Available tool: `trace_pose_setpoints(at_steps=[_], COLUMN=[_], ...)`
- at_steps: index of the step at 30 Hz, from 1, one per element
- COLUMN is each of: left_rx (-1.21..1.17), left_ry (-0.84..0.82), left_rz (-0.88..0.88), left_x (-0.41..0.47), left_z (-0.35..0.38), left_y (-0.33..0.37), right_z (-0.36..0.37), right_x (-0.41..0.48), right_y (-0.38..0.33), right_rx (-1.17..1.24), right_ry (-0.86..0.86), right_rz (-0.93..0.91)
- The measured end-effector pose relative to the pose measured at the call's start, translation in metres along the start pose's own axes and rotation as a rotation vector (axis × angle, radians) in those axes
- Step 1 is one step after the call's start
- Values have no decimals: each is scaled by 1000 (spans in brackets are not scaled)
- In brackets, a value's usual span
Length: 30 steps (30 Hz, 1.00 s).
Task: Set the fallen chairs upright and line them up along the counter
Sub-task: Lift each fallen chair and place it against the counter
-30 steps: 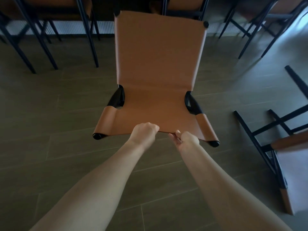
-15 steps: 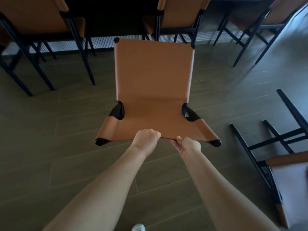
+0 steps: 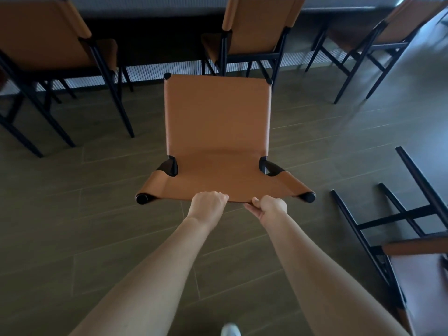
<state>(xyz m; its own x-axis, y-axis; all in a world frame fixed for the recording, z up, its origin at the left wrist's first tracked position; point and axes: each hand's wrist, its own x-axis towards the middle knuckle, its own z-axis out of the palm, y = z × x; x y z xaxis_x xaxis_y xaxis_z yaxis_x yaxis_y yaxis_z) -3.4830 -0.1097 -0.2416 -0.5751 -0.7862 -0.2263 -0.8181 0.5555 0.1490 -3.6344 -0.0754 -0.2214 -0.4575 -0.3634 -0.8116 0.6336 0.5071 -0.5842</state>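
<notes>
Short of the desk (image 3: 150, 6), the chair (image 3: 218, 122) stands upright. The left hand (image 3: 208, 204) and right hand (image 3: 270, 207) are both curled round the backrest's top edge. Its seat looks shorter than a second ago, so it has likely settled level, leaving only the lining-up. The seat points at the desk, long axis square to it. Farther from the desk, a fallen chair (image 3: 397, 218) waits.

Tiled floor (image 3: 72, 214); fallen chair (image 3: 424, 287) on it

Tan leather chair (image 3: 217, 132) with black frame ends, dark olive-brown plank floor (image 3: 72, 214), pale ribbed counter base (image 3: 150, 73)
</notes>
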Motion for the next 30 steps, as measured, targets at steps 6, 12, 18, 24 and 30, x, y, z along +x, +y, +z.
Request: trace_pose_setpoints(at_steps=[6,12,18,24,30], left_rx=[-26,-70,-114,-147,-163], left_ry=[38,90,79,82,84], left_rz=[-42,-103,-142,-190,-185], left_x=[29,59,90,122,147], left_z=[-21,-45,-74,-94,-112], left_y=[-9,-14,-24,-31,-42], right_z=[21,43,62,85,107], right_x=[11,19,24,35,44], right_y=[-36,-71,-106,-136,-161], right_rx=[-54,-65,-24,-16,-3], right_ry=[-35,-63,-108,-117,-124], right_rz=[16,18,43,38,25])
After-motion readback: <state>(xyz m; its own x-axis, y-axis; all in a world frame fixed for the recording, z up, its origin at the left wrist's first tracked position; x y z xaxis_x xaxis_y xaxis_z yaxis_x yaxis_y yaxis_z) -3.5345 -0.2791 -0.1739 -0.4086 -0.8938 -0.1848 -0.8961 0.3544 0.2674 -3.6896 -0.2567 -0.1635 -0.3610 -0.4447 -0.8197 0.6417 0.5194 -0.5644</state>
